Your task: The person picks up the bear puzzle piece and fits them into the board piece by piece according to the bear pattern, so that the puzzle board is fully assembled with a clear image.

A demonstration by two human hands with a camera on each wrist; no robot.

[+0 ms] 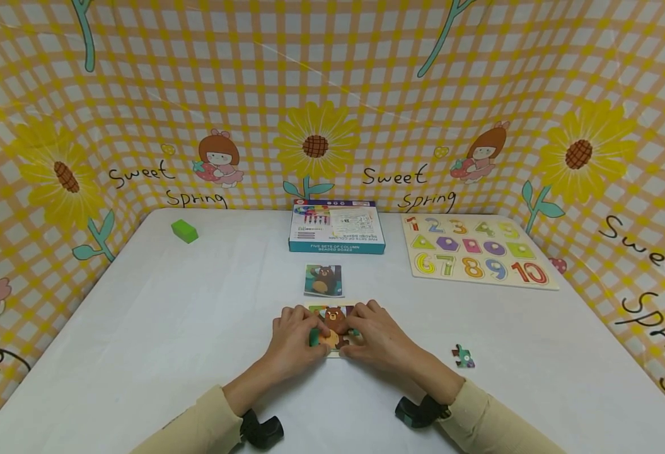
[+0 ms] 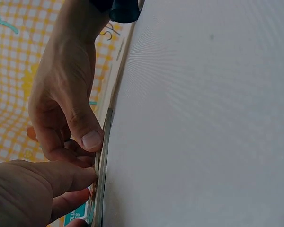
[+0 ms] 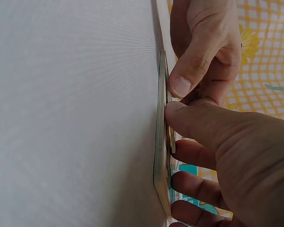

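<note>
A bear jigsaw puzzle (image 1: 335, 320) in a thin wooden tray (image 3: 159, 142) lies flat on the white table, between both hands. My left hand (image 1: 295, 339) holds the puzzle at its left side, thumb near the front edge and index finger over the bear's belly. With thumb and fingers my right hand (image 1: 380, 334) pinches a puzzle piece (image 3: 172, 138) at the right side; it sits slightly tilted above the tray. The hands hide much of the puzzle's sides. A loose jigsaw piece (image 1: 464, 357) lies to the right. Just behind the tray is a bear picture card (image 1: 323, 279).
A blue and white box (image 1: 336, 228) stands at the back middle. To its right lies a wooden number and shape board (image 1: 479, 251). A green block (image 1: 185, 231) sits at the back left. Checked cloth (image 1: 315, 82) walls the table's back and sides.
</note>
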